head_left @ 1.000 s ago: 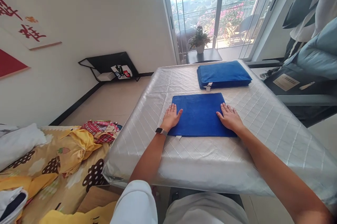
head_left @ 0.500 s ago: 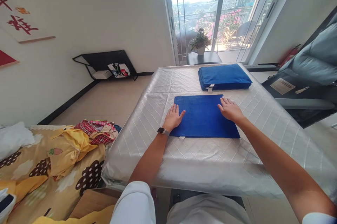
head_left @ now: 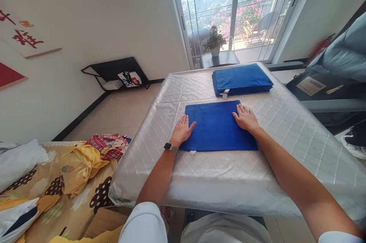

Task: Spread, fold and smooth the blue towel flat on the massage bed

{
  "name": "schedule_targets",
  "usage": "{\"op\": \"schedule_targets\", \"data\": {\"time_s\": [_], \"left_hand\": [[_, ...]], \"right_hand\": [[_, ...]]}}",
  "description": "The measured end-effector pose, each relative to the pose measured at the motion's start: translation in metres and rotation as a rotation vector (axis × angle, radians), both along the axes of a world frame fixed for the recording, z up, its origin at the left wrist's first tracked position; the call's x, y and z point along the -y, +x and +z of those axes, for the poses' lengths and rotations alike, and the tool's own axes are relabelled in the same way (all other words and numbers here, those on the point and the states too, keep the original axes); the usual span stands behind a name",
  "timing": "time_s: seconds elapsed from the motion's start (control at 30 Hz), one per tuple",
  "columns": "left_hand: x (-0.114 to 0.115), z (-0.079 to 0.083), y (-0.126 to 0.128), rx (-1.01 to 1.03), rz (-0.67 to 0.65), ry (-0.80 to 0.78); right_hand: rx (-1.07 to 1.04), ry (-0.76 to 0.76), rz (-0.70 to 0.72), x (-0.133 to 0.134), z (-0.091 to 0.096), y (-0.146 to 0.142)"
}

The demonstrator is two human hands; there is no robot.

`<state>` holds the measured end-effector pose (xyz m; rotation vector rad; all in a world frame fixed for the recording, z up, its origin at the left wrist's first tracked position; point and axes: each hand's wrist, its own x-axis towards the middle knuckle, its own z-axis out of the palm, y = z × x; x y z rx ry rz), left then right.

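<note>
Fingers (head_left: 183,120) of the L hand (head_left: 181,131) lie straight & close tog. along the L edge of the blue cloth (head_left: 215,128), thumb spread over it. On my remote feed I see the R hand (head_left: 247,119) laid flat at the far R corner, its fingers a bit apart, thumb on the cloth. So the cloth is btwn both sets of fingers, flat on the silver-covered counter (head_left: 145,151). Just beyond the R fingers: a blue stack (head_left: 243,77) w/ a white tag (head_left: 225,93). Smartwatch (head_left: 168,146) is behind the L fingers; potted plant (head_left: 214,41) well past both hands.
</note>
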<state>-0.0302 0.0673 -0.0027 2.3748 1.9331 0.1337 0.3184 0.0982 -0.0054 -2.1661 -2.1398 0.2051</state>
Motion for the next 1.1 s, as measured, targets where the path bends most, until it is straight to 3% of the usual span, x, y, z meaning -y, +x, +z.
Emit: {"op": "schedule_targets", "data": {"time_s": [0.1,0.2,0.3,0.4,0.5,0.6,0.67,0.77,1.1], "left_hand": [[0.006,0.008,0.012,-0.036,0.024,0.119],[0.013,0.015,0.04,-0.059,-0.099,0.22],[0.012,0.02,0.086,-0.068,-0.324,0.178],[0.0,0.023,0.144,-0.045,-0.468,0.115],[-0.02,0.022,0.196,0.001,-0.504,0.108],[-0.036,0.014,0.223,0.045,-0.452,0.098],[-0.041,0.008,0.222,0.062,-0.406,0.066],[-0.042,0.0,0.201,0.066,-0.358,0.039],[-0.042,0.001,0.063,0.01,-0.001,-0.036]], "right_hand": [[-0.016,0.018,0.002,0.002,0.0,-0.002],[-0.028,0.031,0.005,0.003,0.0,-0.003],[-0.038,0.029,0.001,0.003,0.0,-0.003],[-0.027,0.032,0.003,0.003,0.0,-0.002],[-0.001,0.048,0.032,0.005,-0.002,0.0],[0.011,0.054,0.043,0.006,-0.002,0.002],[0.008,0.058,0.033,0.006,-0.002,0.001],[-0.003,0.044,0.019,0.003,-0.002,0.0],[-0.011,0.033,-0.006,-0.001,-0.007,0.0]]}}
